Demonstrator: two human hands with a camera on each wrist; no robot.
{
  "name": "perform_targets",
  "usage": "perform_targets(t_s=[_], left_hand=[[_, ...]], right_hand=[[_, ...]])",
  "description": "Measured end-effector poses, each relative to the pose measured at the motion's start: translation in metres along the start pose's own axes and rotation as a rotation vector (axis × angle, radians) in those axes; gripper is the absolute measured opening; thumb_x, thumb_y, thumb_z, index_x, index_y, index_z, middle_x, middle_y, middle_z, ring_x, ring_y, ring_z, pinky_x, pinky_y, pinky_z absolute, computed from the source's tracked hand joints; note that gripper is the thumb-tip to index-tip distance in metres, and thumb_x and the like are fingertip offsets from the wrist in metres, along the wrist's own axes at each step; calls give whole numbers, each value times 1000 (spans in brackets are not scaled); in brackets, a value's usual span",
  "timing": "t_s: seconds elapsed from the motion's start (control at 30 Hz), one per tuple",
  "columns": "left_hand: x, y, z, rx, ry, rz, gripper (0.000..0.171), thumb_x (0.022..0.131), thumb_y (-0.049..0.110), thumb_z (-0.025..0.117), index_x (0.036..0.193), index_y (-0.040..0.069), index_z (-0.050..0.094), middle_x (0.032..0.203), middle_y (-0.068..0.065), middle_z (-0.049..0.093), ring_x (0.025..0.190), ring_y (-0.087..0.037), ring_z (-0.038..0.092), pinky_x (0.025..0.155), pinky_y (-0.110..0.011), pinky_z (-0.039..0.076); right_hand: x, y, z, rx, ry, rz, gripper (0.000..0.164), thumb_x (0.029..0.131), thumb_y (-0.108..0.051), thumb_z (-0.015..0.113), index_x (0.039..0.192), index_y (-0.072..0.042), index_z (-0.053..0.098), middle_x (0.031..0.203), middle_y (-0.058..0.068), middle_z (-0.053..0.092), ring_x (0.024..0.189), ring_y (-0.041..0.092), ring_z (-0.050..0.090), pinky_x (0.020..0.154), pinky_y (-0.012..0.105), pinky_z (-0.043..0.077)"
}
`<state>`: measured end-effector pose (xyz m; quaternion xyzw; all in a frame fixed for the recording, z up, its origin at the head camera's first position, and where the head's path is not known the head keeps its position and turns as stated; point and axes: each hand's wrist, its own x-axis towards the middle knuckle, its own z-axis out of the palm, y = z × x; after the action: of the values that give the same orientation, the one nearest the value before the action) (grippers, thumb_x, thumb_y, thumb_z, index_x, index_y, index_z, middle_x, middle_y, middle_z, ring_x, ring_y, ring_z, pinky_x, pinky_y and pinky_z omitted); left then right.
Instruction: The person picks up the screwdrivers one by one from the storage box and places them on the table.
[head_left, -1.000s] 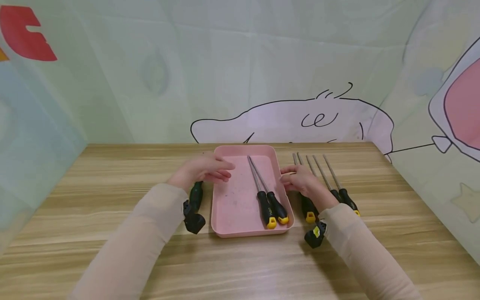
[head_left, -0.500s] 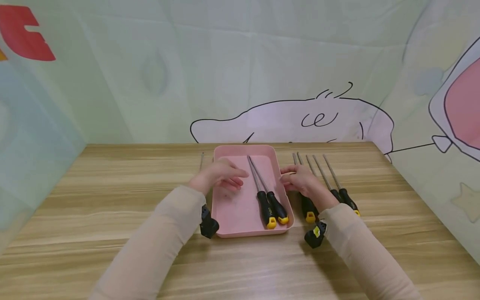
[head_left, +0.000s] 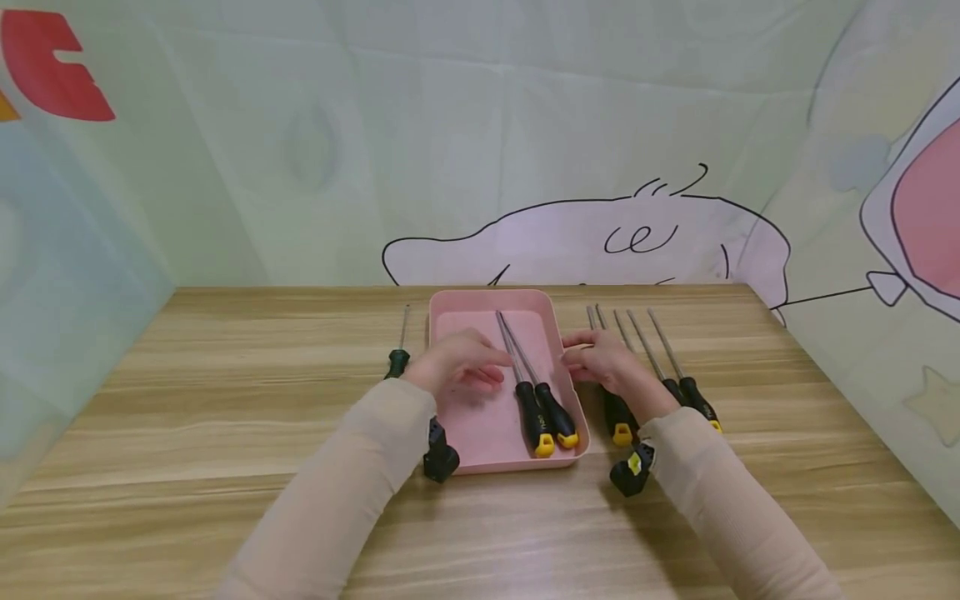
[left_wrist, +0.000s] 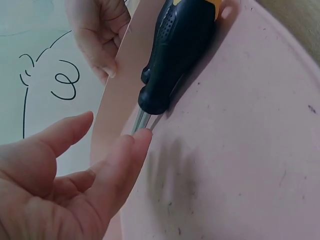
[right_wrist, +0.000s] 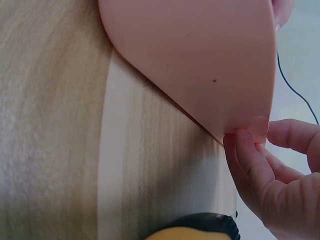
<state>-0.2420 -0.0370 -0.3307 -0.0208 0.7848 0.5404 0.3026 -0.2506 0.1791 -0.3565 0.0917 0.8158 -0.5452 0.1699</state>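
Note:
A shallow pink tray (head_left: 480,442) stands on the wooden table and carries two screwdrivers with black and yellow handles. My left hand (head_left: 467,365) hovers over the tray beside the screwdriver (head_left: 531,412), thumb and fingers apart. In the left wrist view its fingertips overlap the metal shaft just below the black handle (left_wrist: 172,55); whether they touch it I cannot tell. My right hand (head_left: 606,360) grips the tray's right side wall, thumb at the rim and fingertips against the outer face (right_wrist: 240,95).
Right of the tray several more black and yellow screwdrivers (head_left: 693,396) lie side by side, partly under my right hand. To the left lies a screwdriver with a dark green handle (head_left: 398,361), partly hidden by my left arm. A printed cloth (head_left: 480,125) hangs behind the table.
My left hand has moved right, from the tray's left edge to the screwdrivers inside it, uncovering part of the green-handled screwdriver. My right hand has stayed at the tray's right wall.

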Motion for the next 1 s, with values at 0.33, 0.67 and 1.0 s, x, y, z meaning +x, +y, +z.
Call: perform_targets(t_s=[0.33,0.67,1.0], left_hand=[[10,-3,14,64,2,-19,26,85,14,66,102,-2,53,84,-11,61,56,-13,61,61,-22,52],[15,-7,26,112,8,-26,22,84,18,69,84,3,52,70,-7,56,48,-13,58,55,-21,51],[16,-8,37,195,47,31,27,83,23,70,83,4,50,62,-4,48,44,-11,55,52,-22,51]], right_hand=[[-1,-1,-1,3,3,1,42,87,-2,58,127,5,49,110,19,57,75,15,62,78,31,52],[-1,1,-1,8,-7,-9,42,87,-2,58,128,6,49,114,22,56,77,16,62,79,31,52],[-1,1,-2,3,-12,-10,42,88,-3,58,128,6,49,114,21,55,78,16,62,80,31,52]])
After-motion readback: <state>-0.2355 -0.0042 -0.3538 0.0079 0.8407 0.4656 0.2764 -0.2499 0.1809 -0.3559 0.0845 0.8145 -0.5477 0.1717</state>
